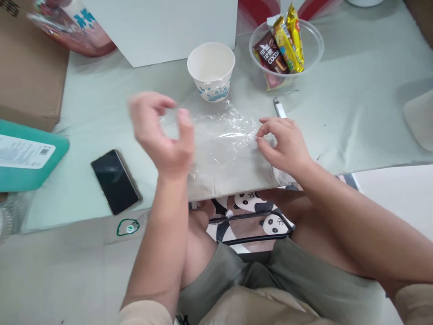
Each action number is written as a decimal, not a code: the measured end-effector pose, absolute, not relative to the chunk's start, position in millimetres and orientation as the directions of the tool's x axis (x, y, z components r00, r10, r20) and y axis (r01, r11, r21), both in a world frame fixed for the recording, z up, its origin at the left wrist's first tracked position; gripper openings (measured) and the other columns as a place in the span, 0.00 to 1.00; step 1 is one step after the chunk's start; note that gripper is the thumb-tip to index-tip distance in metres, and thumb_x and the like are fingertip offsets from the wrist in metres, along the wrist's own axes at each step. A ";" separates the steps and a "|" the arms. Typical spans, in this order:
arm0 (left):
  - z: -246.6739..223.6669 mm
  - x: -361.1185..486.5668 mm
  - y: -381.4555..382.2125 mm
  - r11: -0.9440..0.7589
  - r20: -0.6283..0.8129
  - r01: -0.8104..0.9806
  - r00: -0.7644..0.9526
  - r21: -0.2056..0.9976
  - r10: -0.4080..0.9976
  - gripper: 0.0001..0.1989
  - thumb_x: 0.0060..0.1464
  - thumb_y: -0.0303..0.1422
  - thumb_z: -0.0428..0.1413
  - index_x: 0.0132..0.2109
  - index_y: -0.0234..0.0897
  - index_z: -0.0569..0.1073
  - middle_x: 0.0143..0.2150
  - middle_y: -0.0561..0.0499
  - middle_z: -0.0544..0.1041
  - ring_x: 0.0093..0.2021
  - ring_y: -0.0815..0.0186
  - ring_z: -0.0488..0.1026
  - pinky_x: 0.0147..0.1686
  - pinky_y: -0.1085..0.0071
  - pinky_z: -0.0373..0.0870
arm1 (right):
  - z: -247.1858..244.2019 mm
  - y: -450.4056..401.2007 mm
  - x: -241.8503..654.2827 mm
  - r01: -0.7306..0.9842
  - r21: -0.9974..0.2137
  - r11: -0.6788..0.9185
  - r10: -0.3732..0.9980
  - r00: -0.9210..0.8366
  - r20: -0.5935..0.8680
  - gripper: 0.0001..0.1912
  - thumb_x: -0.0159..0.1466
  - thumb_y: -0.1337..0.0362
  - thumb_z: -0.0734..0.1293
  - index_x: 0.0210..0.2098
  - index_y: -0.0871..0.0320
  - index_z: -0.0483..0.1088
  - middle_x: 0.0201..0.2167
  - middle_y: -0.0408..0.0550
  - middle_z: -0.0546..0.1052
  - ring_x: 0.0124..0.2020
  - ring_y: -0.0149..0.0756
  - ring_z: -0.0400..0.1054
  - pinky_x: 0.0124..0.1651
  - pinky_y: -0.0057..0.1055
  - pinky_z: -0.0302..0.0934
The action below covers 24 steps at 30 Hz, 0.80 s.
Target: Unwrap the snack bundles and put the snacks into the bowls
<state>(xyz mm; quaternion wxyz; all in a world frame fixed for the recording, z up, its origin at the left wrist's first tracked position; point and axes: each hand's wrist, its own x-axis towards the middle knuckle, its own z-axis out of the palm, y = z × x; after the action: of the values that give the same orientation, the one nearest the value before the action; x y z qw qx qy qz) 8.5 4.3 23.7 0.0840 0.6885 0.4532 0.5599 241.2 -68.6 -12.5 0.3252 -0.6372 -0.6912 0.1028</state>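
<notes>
A sheet of thin clear plastic film (223,135) lies crinkled on the table in front of me; I cannot tell whether it is a bag. Thumb and forefinger of my right hand (286,144) pinch its right edge. My left hand (162,135), smeared by motion, is raised over the film's left side, with a gap between thumb and curled fingers and nothing visible in it. Just beyond the film stands a white paper cup (211,72) with blue print. A small nail clipper-like metal tool (279,108) lies behind my right hand, partly hidden by it.
A clear plastic bowl (314,49) with several wrapped snacks (287,45) is at the back right. On the left lie a black phone (117,180) and a green package (30,155), near a cardboard box (30,67). A white panel (169,27) stands behind the cup.
</notes>
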 end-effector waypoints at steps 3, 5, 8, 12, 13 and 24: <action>30.0 33.8 -19.8 -0.637 0.467 0.432 0.442 0.638 0.766 0.05 0.56 0.34 0.62 0.39 0.43 0.73 0.42 0.49 0.76 0.47 0.57 0.75 0.56 0.60 0.69 | -10.9 -68.1 238.2 0.801 -0.571 0.177 0.949 0.014 0.314 0.03 0.64 0.64 0.63 0.34 0.52 0.68 0.35 0.49 0.79 0.48 0.50 0.77 0.58 0.49 0.62; 25.7 46.6 -26.4 -0.611 0.301 0.423 0.597 0.669 0.744 0.15 0.47 0.32 0.68 0.43 0.43 0.76 0.51 0.47 0.78 0.56 0.50 0.73 0.61 0.56 0.67 | -7.8 -68.7 236.3 0.778 -0.606 0.167 0.951 0.034 0.306 0.03 0.63 0.64 0.64 0.35 0.52 0.69 0.34 0.48 0.79 0.43 0.46 0.76 0.55 0.46 0.64; 12.1 54.0 -23.4 -0.554 0.180 0.473 0.627 0.685 0.758 0.12 0.49 0.25 0.61 0.43 0.41 0.79 0.52 0.45 0.81 0.54 0.50 0.76 0.56 0.56 0.70 | -2.4 -70.2 235.3 0.708 -0.703 0.070 0.967 0.123 0.221 0.05 0.65 0.62 0.65 0.40 0.52 0.70 0.32 0.46 0.78 0.38 0.42 0.75 0.48 0.41 0.65; -1.5 50.8 -12.6 -0.387 0.131 0.477 0.486 0.789 0.864 0.11 0.58 0.27 0.52 0.33 0.40 0.78 0.30 0.50 0.81 0.33 0.62 0.78 0.37 0.64 0.72 | -5.5 -69.8 239.8 0.531 -0.846 0.046 0.981 0.136 0.139 0.12 0.68 0.54 0.67 0.48 0.52 0.69 0.27 0.41 0.71 0.33 0.38 0.72 0.44 0.37 0.66; -3.1 49.7 -10.5 -0.344 0.125 0.444 0.452 0.827 0.883 0.11 0.59 0.28 0.51 0.32 0.40 0.77 0.28 0.51 0.80 0.31 0.63 0.78 0.35 0.66 0.72 | -8.1 -69.2 241.4 0.486 -0.870 0.078 0.982 0.111 0.150 0.16 0.67 0.51 0.68 0.49 0.52 0.68 0.27 0.41 0.71 0.33 0.37 0.71 0.43 0.37 0.66; -3.5 41.5 -4.3 -0.161 0.049 0.319 0.332 0.934 0.942 0.10 0.56 0.28 0.51 0.29 0.39 0.73 0.24 0.55 0.79 0.23 0.69 0.78 0.25 0.73 0.72 | 1.3 -71.6 240.3 0.446 -0.894 0.046 0.997 0.033 0.067 0.19 0.66 0.47 0.70 0.29 0.55 0.71 0.24 0.44 0.73 0.27 0.33 0.66 0.34 0.32 0.63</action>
<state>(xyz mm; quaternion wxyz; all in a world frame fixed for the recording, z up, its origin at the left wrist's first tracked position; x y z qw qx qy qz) 41.5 -4.3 -3.5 0.4521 0.6796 0.4638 0.3445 240.3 -71.6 1.3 0.3985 -0.5979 -0.6033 0.3460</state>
